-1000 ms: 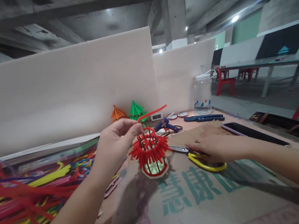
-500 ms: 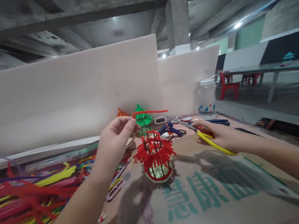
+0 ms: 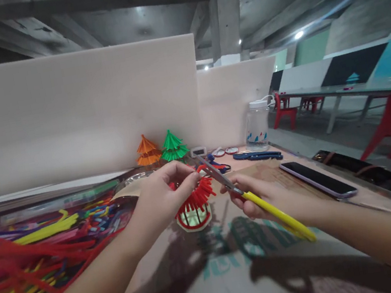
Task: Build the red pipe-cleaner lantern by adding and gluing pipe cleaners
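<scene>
My left hand [image 3: 166, 194] pinches a red pipe cleaner [image 3: 203, 167] between thumb and fingertips. In my right hand [image 3: 264, 195] is a pair of scissors with yellow handles [image 3: 276, 215]. Their blades point up and to the left and lie against the pipe cleaner near my left fingertips; whether they are parted there is hard to see. Behind and below my left hand stands a small round model with a red pipe-cleaner fringe [image 3: 200, 193], dark upright bars and a pale base [image 3: 195, 220]. My left hand hides its upper part.
Loose pipe cleaners [image 3: 23, 267] in many colours heap up at left. Orange [image 3: 148, 150] and green [image 3: 173, 146] tree-like models stand by the white board [image 3: 79, 111]. A water bottle [image 3: 256, 125], dark blue pliers [image 3: 257, 155] and a phone [image 3: 317, 179] lie toward the right.
The scissors have come left to the red pipe cleaner, which my left hand has lowered in front of the model. The view has shifted right, bringing the phone into sight.
</scene>
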Motion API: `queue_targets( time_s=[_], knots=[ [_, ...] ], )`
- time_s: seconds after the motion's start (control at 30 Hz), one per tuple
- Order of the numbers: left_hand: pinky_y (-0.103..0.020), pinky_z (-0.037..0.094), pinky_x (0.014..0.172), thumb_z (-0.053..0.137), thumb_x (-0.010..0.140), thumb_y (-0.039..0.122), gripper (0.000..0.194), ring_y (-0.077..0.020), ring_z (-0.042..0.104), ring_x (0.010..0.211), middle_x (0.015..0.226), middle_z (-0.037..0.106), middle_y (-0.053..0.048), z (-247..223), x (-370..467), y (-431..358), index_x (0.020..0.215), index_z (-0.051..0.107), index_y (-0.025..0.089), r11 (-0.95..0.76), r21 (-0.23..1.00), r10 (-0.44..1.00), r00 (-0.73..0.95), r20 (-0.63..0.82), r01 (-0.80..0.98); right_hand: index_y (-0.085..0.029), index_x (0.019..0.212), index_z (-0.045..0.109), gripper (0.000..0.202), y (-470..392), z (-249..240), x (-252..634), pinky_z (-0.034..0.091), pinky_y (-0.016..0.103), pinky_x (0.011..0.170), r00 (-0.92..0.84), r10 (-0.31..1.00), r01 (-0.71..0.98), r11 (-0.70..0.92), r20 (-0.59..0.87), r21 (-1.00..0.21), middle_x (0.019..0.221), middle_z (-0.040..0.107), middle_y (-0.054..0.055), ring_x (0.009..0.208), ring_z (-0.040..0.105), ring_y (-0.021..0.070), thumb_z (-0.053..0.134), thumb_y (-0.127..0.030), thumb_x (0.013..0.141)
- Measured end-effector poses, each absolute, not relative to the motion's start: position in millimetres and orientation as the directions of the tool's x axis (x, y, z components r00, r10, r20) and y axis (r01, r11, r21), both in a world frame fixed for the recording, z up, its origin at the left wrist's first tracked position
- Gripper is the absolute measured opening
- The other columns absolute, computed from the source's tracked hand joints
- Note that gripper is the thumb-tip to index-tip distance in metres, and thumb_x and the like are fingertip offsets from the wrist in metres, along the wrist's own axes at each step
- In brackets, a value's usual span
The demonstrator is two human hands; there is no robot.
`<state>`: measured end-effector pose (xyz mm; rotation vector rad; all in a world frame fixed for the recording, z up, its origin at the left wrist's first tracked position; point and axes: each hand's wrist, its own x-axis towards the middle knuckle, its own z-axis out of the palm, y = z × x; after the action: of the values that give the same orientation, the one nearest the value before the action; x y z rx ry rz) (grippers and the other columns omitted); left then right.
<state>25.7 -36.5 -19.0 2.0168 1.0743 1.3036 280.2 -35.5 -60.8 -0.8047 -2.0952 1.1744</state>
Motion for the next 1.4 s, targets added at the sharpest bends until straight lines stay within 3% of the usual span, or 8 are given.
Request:
queue_targets(
  time_s=[0.2, 0.37, 0.6, 0.93, 1.2, 1.4],
  knots=[
    [-0.027, 0.049, 0.064, 0.062, 0.085, 0.024, 0.009, -0.0145, 0.064, 0.068, 0.075, 0.070, 0.000, -19, 31, -42, 0.079, 0.066, 0.019, -0.603, 0.684, 0.797, 0.294, 0.527, 0.410, -0.021, 0.122, 0.050, 0.057, -44, -60, 267, 0.039, 0.025, 0.066, -0.677, 0.693, 0.095, 0.413, 0.246, -0.906, 0.092, 0.048, 0.000, 0.076, 0.043, 0.0116, 0.062, -0.066, 0.089],
    [-0.026, 0.049, 0.065, 0.059, 0.083, 0.018, 0.009, -0.0129, 0.062, 0.065, 0.073, 0.069, 0.003, -18, 32, -44, 0.078, 0.065, 0.020, -0.639, 0.641, 0.769, 0.335, 0.544, 0.425, -0.024, 0.122, 0.051, 0.055, -48, -61, 267, 0.038, 0.024, 0.065, -0.655, 0.719, 0.053, 0.350, 0.233, -0.935, 0.094, 0.047, 0.000, 0.077, 0.043, 0.0116, 0.065, -0.065, 0.088],
    [-0.026, 0.049, 0.065, 0.058, 0.083, 0.018, 0.009, -0.0132, 0.062, 0.065, 0.074, 0.070, 0.002, -18, 31, -45, 0.077, 0.065, 0.020, -0.648, 0.625, 0.762, 0.347, 0.547, 0.436, -0.024, 0.124, 0.048, 0.057, -49, -61, 270, 0.039, 0.025, 0.064, -0.679, 0.705, 0.126, 0.386, 0.205, -0.914, 0.092, 0.046, 0.000, 0.078, 0.043, 0.0131, 0.058, -0.069, 0.090],
    [-0.024, 0.048, 0.063, 0.060, 0.084, 0.019, 0.010, -0.0134, 0.060, 0.065, 0.072, 0.069, 0.002, -16, 33, -47, 0.076, 0.066, 0.021, -0.675, 0.562, 0.734, 0.361, 0.575, 0.478, -0.023, 0.124, 0.052, 0.064, -52, -62, 264, 0.036, 0.024, 0.062, -0.637, 0.728, 0.049, 0.369, 0.255, -0.928, 0.090, 0.044, -0.001, 0.075, 0.039, 0.0118, 0.065, -0.071, 0.084],
    [-0.023, 0.047, 0.061, 0.062, 0.090, 0.022, 0.012, -0.0127, 0.060, 0.065, 0.073, 0.069, 0.002, -15, 32, -48, 0.079, 0.067, 0.021, -0.694, 0.582, 0.720, 0.388, 0.575, 0.424, -0.027, 0.123, 0.050, 0.057, -55, -63, 269, 0.038, 0.025, 0.064, -0.674, 0.708, 0.076, 0.350, 0.211, -0.934, 0.098, 0.044, 0.001, 0.081, 0.041, 0.0139, 0.061, -0.070, 0.087],
    [-0.024, 0.048, 0.064, 0.063, 0.087, 0.020, 0.011, -0.0135, 0.060, 0.065, 0.072, 0.069, 0.002, -15, 34, -49, 0.077, 0.067, 0.021, -0.702, 0.535, 0.708, 0.376, 0.598, 0.471, -0.024, 0.124, 0.051, 0.062, -57, -63, 266, 0.039, 0.025, 0.064, -0.650, 0.716, 0.045, 0.373, 0.257, -0.927, 0.093, 0.045, 0.001, 0.078, 0.040, 0.0127, 0.061, -0.072, 0.086]
  ],
)
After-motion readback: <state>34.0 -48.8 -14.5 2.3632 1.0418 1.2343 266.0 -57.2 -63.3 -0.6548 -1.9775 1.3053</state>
